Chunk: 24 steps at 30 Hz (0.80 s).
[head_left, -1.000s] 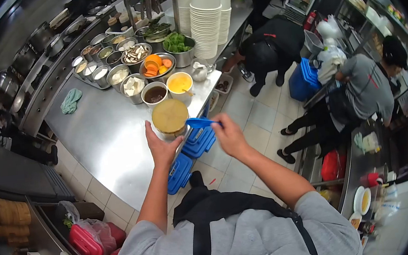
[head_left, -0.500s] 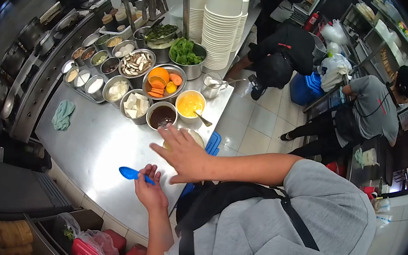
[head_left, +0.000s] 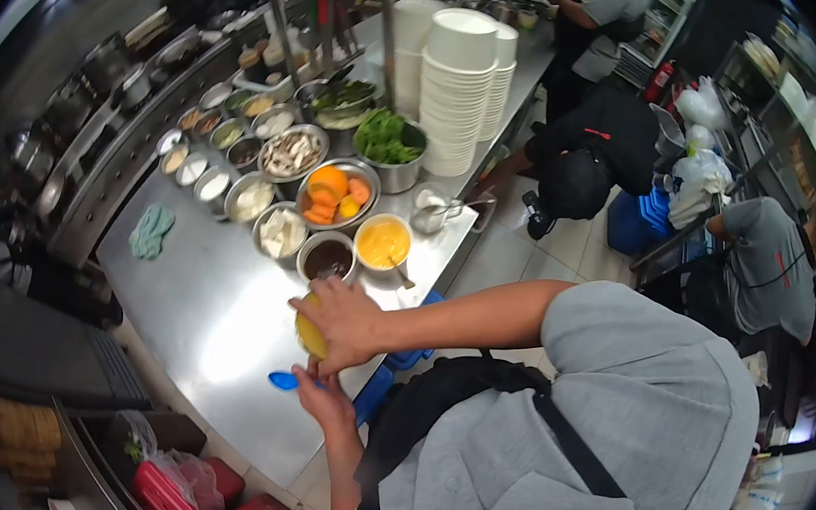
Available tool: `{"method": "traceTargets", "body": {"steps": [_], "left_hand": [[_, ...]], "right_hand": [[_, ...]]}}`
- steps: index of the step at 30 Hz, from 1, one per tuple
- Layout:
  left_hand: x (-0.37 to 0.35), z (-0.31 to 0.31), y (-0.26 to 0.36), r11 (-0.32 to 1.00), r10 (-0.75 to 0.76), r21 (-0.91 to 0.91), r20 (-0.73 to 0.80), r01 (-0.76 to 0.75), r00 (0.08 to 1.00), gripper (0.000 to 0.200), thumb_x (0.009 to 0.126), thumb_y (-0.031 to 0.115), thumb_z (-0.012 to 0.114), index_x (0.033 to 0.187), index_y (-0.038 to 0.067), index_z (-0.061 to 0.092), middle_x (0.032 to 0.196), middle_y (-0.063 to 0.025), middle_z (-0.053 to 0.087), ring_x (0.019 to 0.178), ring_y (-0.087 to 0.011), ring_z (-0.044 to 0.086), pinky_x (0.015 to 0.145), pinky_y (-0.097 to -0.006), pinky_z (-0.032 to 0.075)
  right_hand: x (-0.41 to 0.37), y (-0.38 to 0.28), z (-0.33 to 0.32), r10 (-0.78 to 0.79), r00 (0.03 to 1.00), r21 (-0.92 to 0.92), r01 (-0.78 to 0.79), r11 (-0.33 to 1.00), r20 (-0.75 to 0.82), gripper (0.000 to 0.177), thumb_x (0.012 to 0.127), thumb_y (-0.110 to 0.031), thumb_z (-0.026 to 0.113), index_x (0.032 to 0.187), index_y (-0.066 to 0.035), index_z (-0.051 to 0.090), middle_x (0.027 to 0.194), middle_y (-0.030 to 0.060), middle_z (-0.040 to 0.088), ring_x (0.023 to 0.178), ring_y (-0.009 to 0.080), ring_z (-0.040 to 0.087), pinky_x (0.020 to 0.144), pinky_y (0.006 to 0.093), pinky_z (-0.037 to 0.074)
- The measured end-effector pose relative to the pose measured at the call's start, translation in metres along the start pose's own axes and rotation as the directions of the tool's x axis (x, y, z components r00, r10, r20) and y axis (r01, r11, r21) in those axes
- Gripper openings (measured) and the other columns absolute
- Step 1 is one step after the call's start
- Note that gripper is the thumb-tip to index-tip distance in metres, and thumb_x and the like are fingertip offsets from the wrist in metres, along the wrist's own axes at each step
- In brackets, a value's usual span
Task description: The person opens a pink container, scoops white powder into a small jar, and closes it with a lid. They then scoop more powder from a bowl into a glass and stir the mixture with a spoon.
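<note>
My right hand (head_left: 350,320) grips a round, yellowish bowl (head_left: 310,331), tipped on its side above the near part of the steel table (head_left: 169,322). The hand covers much of the bowl, and I cannot make out what is in it. Just below, my left hand (head_left: 326,401) is closed on a blue plastic spoon (head_left: 283,380), whose scoop points left. The two hands are close together at the bowl's lower edge. Beyond them stand a bowl of dark brown sauce (head_left: 327,260) and a bowl of yellow liquid (head_left: 383,242) with a spoon in it.
Metal bowls hold white chunks (head_left: 282,233), carrots and orange pieces (head_left: 331,191), sliced mushrooms (head_left: 293,152) and leafy greens (head_left: 386,139). White containers (head_left: 456,98) rise in stacks behind. A green cloth (head_left: 153,232) lies left. Right of the table, a person in black (head_left: 582,149) bends down.
My right hand has gone from hovering over the bowl to gripping it, lifting it leftward and tilting it. My left hand, with the blue spoon, has moved right and down, close beside it.
</note>
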<state>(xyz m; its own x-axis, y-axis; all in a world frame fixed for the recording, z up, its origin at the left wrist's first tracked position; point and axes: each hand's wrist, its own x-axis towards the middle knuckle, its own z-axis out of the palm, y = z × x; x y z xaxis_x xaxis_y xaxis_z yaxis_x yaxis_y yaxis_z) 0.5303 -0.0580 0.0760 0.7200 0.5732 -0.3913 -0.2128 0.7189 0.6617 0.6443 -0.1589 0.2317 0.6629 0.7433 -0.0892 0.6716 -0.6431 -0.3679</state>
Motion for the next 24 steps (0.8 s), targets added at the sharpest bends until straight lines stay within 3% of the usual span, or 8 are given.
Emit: {"method": "traceTargets", "body": {"steps": [3,6,9,11,15,20,22,24], "left_hand": [[-0.002,-0.009,0.003,0.981,0.122,0.164,-0.113,-0.103,0.986,0.041,0.100,0.036,0.047,0.120,0.000,0.042,0.126,-0.0164,0.052,0.117,-0.0254,0.053,0.099,-0.0415,0.043],[-0.009,-0.011,0.035,0.957,0.233,0.162,0.065,-0.241,0.970,0.034,0.100,0.035,0.046,0.113,0.003,0.052,0.132,-0.0145,0.052,0.120,-0.0261,0.052,0.102,-0.0431,0.040],[-0.031,0.041,0.079,0.971,0.109,-0.239,0.369,-0.019,0.923,0.031,0.100,0.035,0.045,0.107,0.008,0.059,0.137,-0.0139,0.050,0.122,-0.0295,0.050,0.104,-0.0477,0.038],[-0.042,0.073,0.091,0.960,0.048,-0.268,0.449,0.083,0.892,0.031,0.101,0.035,0.044,0.108,0.008,0.060,0.141,-0.0160,0.045,0.126,-0.0342,0.046,0.107,-0.0520,0.034],[-0.022,0.078,0.091,0.976,-0.084,-0.142,0.450,0.165,0.889,0.033,0.101,0.033,0.044,0.119,0.009,0.055,0.144,-0.0160,0.042,0.131,-0.0347,0.042,0.108,-0.0534,0.035],[-0.014,0.094,0.086,0.970,-0.133,-0.088,0.584,0.225,0.801,0.040,0.103,0.033,0.040,0.130,0.005,0.049,0.142,-0.0152,0.044,0.130,-0.0281,0.044,0.110,-0.0480,0.035],[-0.012,0.115,0.087,0.997,0.046,0.034,0.406,-0.066,0.913,0.046,0.104,0.033,0.037,0.136,0.000,0.044,0.141,-0.0163,0.045,0.129,-0.0282,0.045,0.110,-0.0449,0.035],[-0.007,0.128,0.085,0.953,0.194,0.142,0.397,-0.269,0.897,0.050,0.105,0.032,0.034,0.138,-0.004,0.040,0.138,-0.0169,0.046,0.128,-0.0266,0.046,0.109,-0.0412,0.036]], "right_hand": [[0.001,0.003,-0.006,-0.096,0.994,0.094,0.100,0.991,-0.048,0.105,0.061,-0.056,0.074,0.146,-0.009,0.033,0.137,0.0260,0.035,0.127,0.0425,0.036,0.100,0.0545,0.036],[0.003,0.001,-0.027,-0.105,0.984,0.367,0.151,0.918,-0.143,0.111,0.060,-0.055,0.078,0.148,-0.008,0.028,0.141,0.0264,0.033,0.130,0.0429,0.033,0.106,0.0477,0.033],[0.012,0.006,-0.039,-0.175,0.971,0.655,0.239,0.717,-0.162,0.101,0.070,-0.044,0.075,0.150,-0.008,0.024,0.138,0.0226,0.038,0.128,0.0354,0.041,0.104,0.0403,0.038],[0.015,0.009,-0.043,-0.247,0.964,0.982,-0.052,0.180,0.096,0.082,0.082,-0.031,0.068,0.149,-0.006,0.028,0.132,0.0169,0.048,0.120,0.0251,0.050,0.098,0.0347,0.044],[0.016,0.028,-0.043,-0.085,0.996,0.996,-0.018,0.082,0.025,0.051,0.092,-0.019,0.057,0.140,-0.003,0.046,0.125,0.0116,0.057,0.110,0.0188,0.057,0.095,0.0304,0.045],[0.010,0.037,-0.042,0.117,0.988,0.955,0.064,0.288,-0.102,0.046,0.091,-0.022,0.061,0.132,-0.004,0.054,0.117,0.0123,0.060,0.110,0.0225,0.057,0.093,0.0316,0.046],[-0.012,0.034,-0.056,-0.007,0.580,0.222,0.323,0.920,-0.815,0.039,0.091,-0.025,0.060,0.124,-0.005,0.058,0.104,0.0110,0.057,0.099,0.0273,0.057,0.088,0.0353,0.047],[-0.019,0.035,-0.056,-0.108,0.614,0.165,0.371,0.914,-0.782,0.040,0.086,-0.030,0.065,0.117,-0.005,0.060,0.094,0.0120,0.052,0.089,0.0316,0.055,0.080,0.0380,0.047]]}}
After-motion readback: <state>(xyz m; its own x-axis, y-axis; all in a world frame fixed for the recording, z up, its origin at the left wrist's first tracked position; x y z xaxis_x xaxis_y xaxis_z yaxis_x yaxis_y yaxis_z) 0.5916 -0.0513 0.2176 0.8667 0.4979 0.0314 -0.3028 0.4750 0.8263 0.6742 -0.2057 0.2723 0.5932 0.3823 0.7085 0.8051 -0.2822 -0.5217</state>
